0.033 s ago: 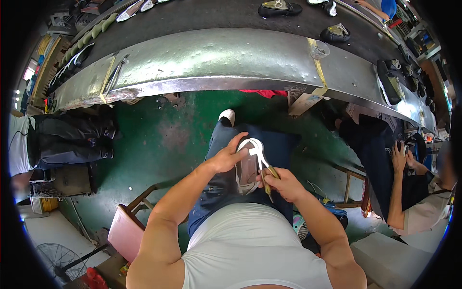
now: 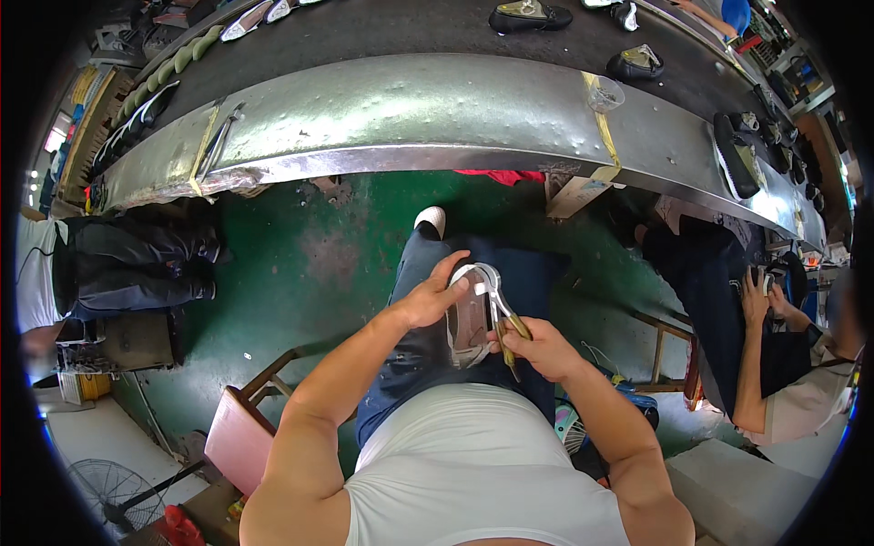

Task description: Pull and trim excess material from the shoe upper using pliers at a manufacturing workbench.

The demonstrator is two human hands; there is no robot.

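A shoe [image 2: 467, 329] with a brownish-grey sole face and a pale rim lies over my lap, tilted toward me. My left hand [image 2: 428, 298] is closed on its far left side, thumb laid over the edge and index finger reaching past the top. In my right hand [image 2: 542, 350] is a pair of pincers [image 2: 508, 318] with brass-coloured handles, gripped at the shoe's right side. Their shiny grey metal end curves over the far end of the shoe, near a small white patch. Where the jaws touch the shoe is too small to make out.
Ahead runs a metal-edged bench [image 2: 382, 105] with a dark top carrying several shoes [image 2: 635, 62]. A co-worker [image 2: 792, 391] sits at right; another person [image 2: 127, 268] is at left. A pink-seated chair [image 2: 238, 437] and a fan [image 2: 114, 491] stand at lower left.
The curved end at the top of the shoe has gone from bright white to duller grey. The pincers have shifted very slightly; both hands keep their places.
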